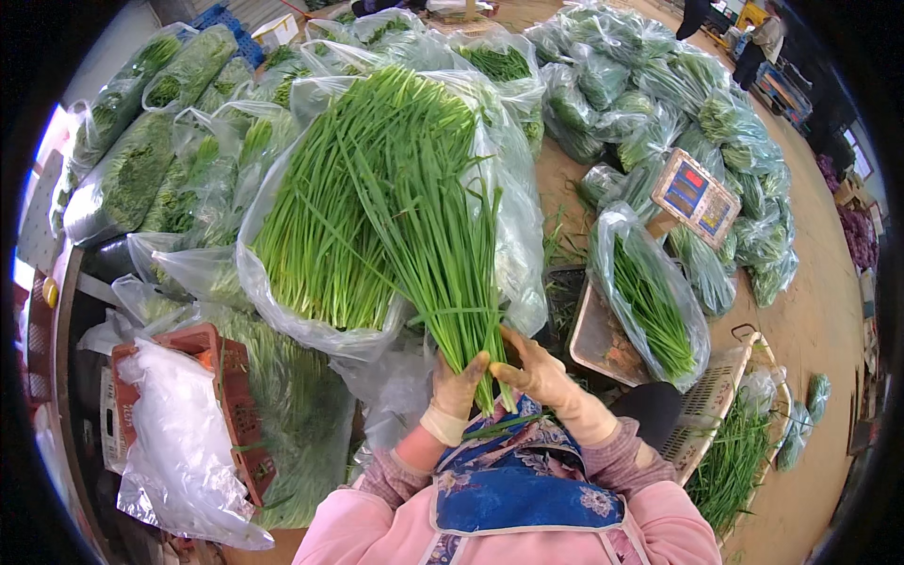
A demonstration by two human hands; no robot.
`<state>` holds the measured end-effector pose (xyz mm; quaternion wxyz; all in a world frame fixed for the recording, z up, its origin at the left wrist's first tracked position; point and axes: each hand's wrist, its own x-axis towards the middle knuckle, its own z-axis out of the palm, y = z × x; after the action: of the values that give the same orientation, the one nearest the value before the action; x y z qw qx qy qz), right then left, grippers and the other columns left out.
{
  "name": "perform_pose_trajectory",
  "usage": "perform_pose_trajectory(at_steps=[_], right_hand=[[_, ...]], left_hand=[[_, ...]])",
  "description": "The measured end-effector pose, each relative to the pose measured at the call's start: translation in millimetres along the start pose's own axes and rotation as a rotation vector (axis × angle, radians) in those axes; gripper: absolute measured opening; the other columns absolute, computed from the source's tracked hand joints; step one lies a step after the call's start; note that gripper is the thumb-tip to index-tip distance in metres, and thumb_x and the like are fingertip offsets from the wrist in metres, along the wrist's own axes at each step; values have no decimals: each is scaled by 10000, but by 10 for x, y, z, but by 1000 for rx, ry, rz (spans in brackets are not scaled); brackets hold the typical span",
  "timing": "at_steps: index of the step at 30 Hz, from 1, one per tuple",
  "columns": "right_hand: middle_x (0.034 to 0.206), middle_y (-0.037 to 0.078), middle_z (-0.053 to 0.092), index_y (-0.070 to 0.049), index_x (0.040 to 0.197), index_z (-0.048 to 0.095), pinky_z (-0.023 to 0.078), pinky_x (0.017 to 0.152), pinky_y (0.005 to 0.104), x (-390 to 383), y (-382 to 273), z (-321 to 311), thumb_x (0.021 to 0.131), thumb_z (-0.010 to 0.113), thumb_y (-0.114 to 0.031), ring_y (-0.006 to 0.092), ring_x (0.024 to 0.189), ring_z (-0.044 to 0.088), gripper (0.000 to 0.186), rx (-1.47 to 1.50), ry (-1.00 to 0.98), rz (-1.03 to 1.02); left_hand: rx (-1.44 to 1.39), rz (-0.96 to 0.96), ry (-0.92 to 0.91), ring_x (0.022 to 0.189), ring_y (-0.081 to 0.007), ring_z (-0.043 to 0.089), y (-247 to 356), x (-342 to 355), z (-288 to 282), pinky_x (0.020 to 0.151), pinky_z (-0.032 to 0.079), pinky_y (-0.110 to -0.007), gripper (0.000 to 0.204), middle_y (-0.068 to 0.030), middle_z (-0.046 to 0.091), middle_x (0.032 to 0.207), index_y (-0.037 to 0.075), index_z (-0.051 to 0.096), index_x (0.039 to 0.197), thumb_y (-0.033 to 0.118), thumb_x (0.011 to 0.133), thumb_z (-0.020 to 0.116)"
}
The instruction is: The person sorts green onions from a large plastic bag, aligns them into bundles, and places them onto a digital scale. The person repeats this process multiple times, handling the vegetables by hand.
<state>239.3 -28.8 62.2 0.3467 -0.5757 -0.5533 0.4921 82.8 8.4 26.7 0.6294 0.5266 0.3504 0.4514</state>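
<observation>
Bunch of greens held at the stem ends, both hands

Head view. Left hand [457, 391] and right hand [539, 381], both gloved, close on the stems of one long bunch [443, 273] from either side; the hidden fingers cannot be read. Bunch slants away from the hands, leaves resting over the greens in the open clear bag [516, 202] just beyond them. A strand crosses the bunch just above the grip.

Right of the right hand: filled bag [650, 311] lying on the scale [603, 344]; nearer the body, a basket [713, 400] of loose leaves. Left of the left hand: red crate [235, 405], plastic draped over it.

Step, judged: gathering and evening one bunch. Next move likely calls for firm, gentle hold on the stems while the loose tips are lifted clear without bending.
</observation>
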Motion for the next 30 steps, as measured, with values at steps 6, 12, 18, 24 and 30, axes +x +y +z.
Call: perform_pose_trajectory(at_steps=[6, 12, 18, 24, 30], right_hand=[[1172, 238, 503, 17, 1266, 378, 388, 906, 349, 288, -126, 332, 769, 624, -382, 325, 1053, 512, 683, 15, 172, -23], [1063, 138, 572, 9, 1191, 451, 435, 826, 322, 332, 458, 321, 872, 501, -216, 231, 959, 537, 394, 329, 175, -171], [1108, 228, 521, -25, 1168, 463, 433, 816, 349, 268, 212, 534, 898, 434, -340, 361, 1015, 519, 416, -44, 232, -41], [938, 248, 574, -27, 1119, 480, 427, 737, 457, 282, 188, 510, 912, 364, -380, 422, 867, 535, 425, -224, 113, -225], [876, 209, 618, -46, 937, 599, 468, 732, 430, 653, -466, -136, 872, 425, -477, 364, 817, 593, 469, -853, -251, 154]], left_hand=[[53, -48, -17, 1106, -222, 490, -153, -180, -200, 905, 414, -343, 556, -129, 491, 1218, 30, 391, 1275, 447, 907, 414], [-903, -425, -117, 1119, -229, 493, 25, -241, -195, 951, 417, -368, 523, -98, 463, 1266, 51, 326, 1319, 393, 927, 375], [-799, -493, -77, 1117, -226, 486, -98, -256, -224, 951, 400, -386, 587, -60, 479, 1245, 90, 391, 1282, 259, 789, 662], [-772, -430, -123, 989, -156, 540, -97, -231, -152, 885, 442, -315, 511, -10, 557, 1047, 82, 461, 1183, 136, 740, 710], [-632, -707, -68, 752, -183, 616, -101, -283, -317, 633, 533, -312, 388, -81, 628, 908, 45, 548, 1065, 109, 719, 712]])
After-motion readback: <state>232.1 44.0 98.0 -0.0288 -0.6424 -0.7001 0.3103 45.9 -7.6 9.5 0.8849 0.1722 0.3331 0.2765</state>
